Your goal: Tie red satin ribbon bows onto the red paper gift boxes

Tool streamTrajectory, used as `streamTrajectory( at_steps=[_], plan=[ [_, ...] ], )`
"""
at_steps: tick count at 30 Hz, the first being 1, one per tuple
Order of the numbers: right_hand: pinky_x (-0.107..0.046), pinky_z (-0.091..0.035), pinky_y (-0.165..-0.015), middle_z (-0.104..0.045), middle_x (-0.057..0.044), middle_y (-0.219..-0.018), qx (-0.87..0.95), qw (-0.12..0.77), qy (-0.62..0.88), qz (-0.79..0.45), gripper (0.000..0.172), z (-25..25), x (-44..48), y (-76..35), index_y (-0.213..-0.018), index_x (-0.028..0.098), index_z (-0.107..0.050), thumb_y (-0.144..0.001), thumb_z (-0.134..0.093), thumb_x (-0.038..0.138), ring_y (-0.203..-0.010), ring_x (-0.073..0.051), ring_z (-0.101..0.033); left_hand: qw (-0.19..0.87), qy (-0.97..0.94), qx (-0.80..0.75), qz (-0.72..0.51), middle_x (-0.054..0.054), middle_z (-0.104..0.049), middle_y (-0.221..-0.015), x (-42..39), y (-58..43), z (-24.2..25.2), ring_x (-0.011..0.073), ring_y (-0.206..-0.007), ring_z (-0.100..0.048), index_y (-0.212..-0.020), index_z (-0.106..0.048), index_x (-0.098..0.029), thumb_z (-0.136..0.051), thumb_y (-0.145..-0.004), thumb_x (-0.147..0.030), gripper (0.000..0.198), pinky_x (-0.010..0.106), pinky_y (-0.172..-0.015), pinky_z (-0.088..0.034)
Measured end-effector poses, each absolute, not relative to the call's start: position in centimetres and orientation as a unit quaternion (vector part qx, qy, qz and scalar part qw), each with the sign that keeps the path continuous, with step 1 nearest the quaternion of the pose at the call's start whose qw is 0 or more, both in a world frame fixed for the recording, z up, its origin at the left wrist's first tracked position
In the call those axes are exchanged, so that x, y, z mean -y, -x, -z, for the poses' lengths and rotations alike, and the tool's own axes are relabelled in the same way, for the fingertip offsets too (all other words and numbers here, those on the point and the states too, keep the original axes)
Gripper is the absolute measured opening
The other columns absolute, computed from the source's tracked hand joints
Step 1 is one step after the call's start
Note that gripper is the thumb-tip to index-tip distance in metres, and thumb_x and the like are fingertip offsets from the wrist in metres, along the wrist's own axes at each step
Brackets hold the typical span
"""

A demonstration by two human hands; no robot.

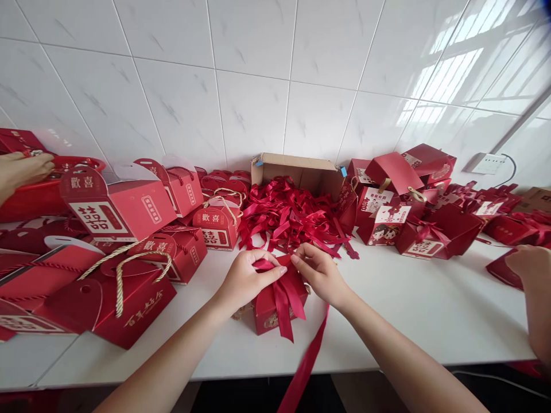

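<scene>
A small red gift box (267,312) stands on the white table in front of me, with a dark red satin ribbon (286,304) over its top. My left hand (255,276) pinches part of the ribbon above the box's left side. On the right, the thumb and fingers of my right hand (317,272) are also closed on the ribbon, close to the left fingertips. Two ribbon ends hang down the box's front, and a long tail drops past the table's front edge. My hands hide much of the box's top.
Behind the box, loose ribbons (297,212) spill from an open cardboard carton (297,163). Red boxes with rope handles (146,292) crowd the left, and more red boxes (390,221) stand right. Other people's hands show at the left edge (26,172) and right edge (531,264).
</scene>
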State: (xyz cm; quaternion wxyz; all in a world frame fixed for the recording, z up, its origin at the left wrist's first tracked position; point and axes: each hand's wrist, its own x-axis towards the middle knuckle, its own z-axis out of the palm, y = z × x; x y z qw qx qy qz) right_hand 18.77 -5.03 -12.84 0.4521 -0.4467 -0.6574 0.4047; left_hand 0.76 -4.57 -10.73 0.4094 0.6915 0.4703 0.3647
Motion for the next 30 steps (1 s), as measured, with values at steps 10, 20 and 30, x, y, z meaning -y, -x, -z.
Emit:
streamTrajectory(
  at_steps=[10,20,30],
  plan=[
    [-0.022,-0.037,-0.045,-0.045,0.006,-0.059,0.648,0.426,0.451,-0.443,0.037,12.7,5.0,-19.5,-0.076,0.021,-0.041,-0.087,-0.049,0.055,-0.047,-0.009,-0.044,0.423,-0.698,-0.453,-0.358,0.001,-0.07,-0.077,4.3,-0.3,11.1,0.0187,-0.077,-0.065,-0.074,-0.064,-0.017,-0.073,-0.069,-0.035,0.02,0.027,-0.071,-0.05],
    [-0.023,-0.033,-0.05,-0.038,0.004,-0.062,0.71,0.378,0.452,-0.385,0.041,12.3,5.1,-19.5,-0.067,0.019,-0.044,-0.089,-0.048,0.053,-0.055,-0.009,-0.037,0.421,-0.705,-0.434,-0.37,0.002,-0.072,-0.08,4.2,-0.3,11.0,0.0196,-0.082,-0.067,-0.074,-0.067,-0.018,-0.071,-0.072,-0.039,0.021,0.026,-0.074,-0.052],
    [-0.025,-0.032,-0.052,-0.043,0.001,-0.06,0.715,0.431,0.459,-0.303,0.038,12.5,4.9,-20.0,-0.063,0.019,-0.045,-0.089,-0.05,0.047,-0.056,-0.012,-0.039,0.385,-0.733,-0.434,-0.355,0.002,-0.068,-0.067,4.2,-0.2,11.3,0.0209,-0.079,-0.065,-0.062,-0.065,-0.017,-0.069,-0.074,-0.035,0.022,0.029,-0.076,-0.046]
  ],
)
